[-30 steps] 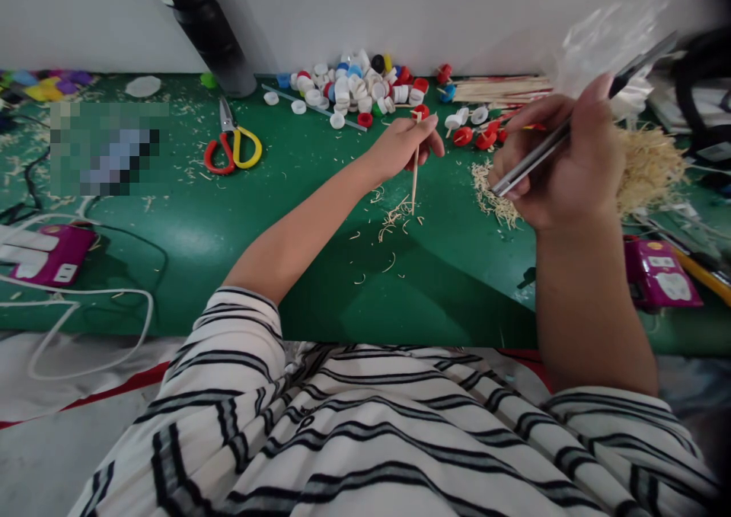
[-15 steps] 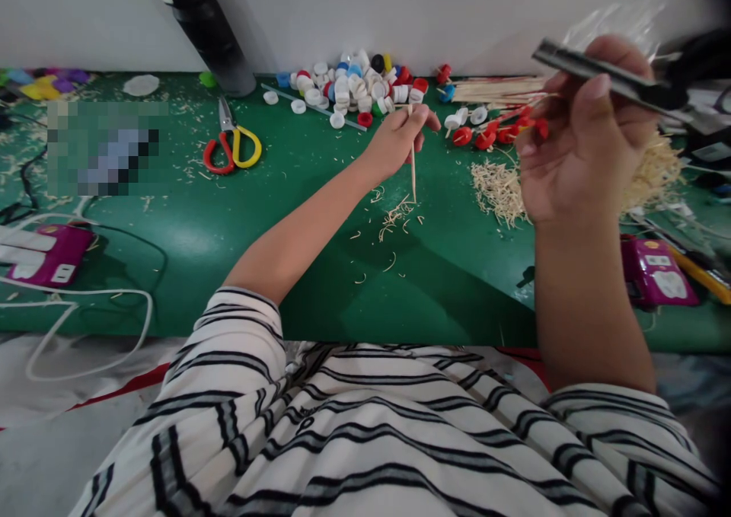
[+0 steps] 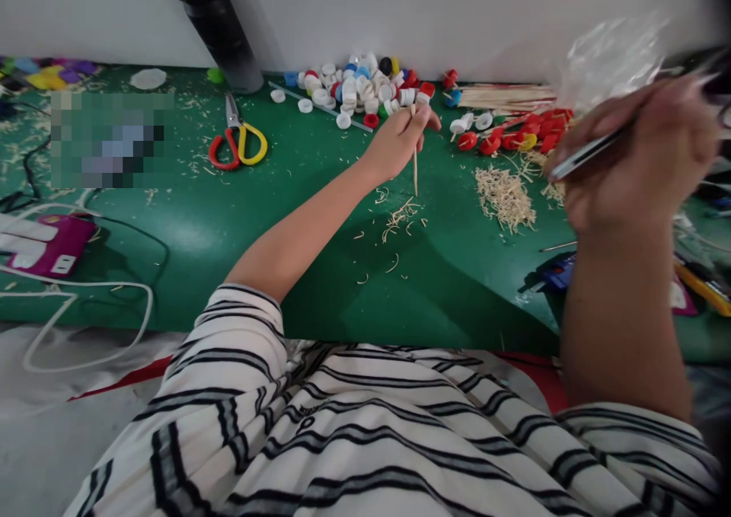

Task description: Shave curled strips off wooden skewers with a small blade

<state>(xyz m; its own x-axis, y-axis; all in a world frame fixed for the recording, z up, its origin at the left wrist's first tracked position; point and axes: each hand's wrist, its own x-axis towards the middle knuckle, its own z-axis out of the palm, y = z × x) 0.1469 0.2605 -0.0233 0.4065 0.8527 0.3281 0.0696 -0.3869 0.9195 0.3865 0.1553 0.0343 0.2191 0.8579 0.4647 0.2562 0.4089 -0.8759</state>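
Your left hand pinches thin stick toward tabletop's back edge | likely light, snappable; grip its top | right hand clasps metal tool

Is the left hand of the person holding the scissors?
No, the scissors lie on the table, while the left hand holds a stick.

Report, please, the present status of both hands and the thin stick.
Left hand pinching thin stick. Right hand gripping slim metallic tool, apart from stick. Loose shavings near stick's free end; no larger obstacle visible there.
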